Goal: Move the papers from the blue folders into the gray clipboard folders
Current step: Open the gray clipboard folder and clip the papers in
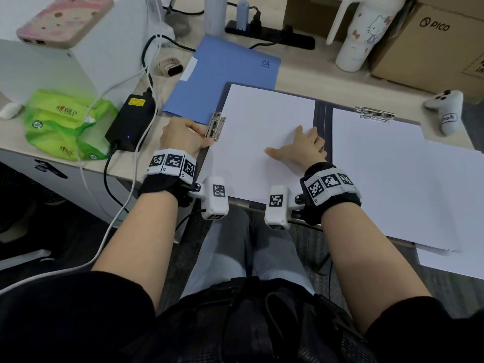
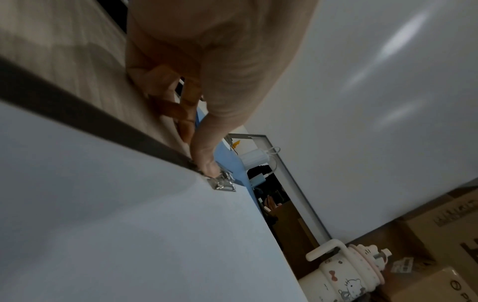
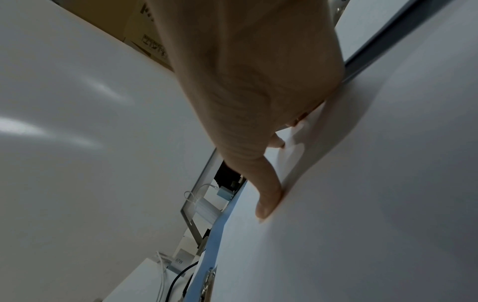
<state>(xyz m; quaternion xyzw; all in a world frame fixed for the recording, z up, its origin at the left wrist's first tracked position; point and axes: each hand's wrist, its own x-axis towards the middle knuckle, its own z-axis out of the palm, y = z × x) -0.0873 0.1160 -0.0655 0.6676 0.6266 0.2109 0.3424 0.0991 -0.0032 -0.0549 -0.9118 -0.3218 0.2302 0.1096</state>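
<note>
The gray clipboard folder (image 1: 320, 111) lies open on the desk. A white sheet (image 1: 259, 132) covers its left half beside the metal side clip (image 1: 217, 125). My left hand (image 1: 183, 134) is at that clip (image 2: 223, 182): the thumb tip touches the clip and the other fingers (image 2: 178, 114) are curled. My right hand (image 1: 301, 148) lies on the sheet, thumb (image 3: 266, 204) straight, fingertips at the sheet's bowed right edge. More paper (image 1: 379, 158) sits under the top clip (image 1: 374, 113) on the right half. A closed blue folder (image 1: 225, 74) lies behind.
Loose white sheets (image 1: 450, 213) hang over the desk's front right. A black power adapter (image 1: 133, 116), white cables and green tissue packs (image 1: 65, 124) lie left. A cartoon-cat bottle (image 1: 364, 35), cardboard box (image 1: 432, 43), white controller (image 1: 445, 108) and power strip (image 1: 269, 35) stand behind.
</note>
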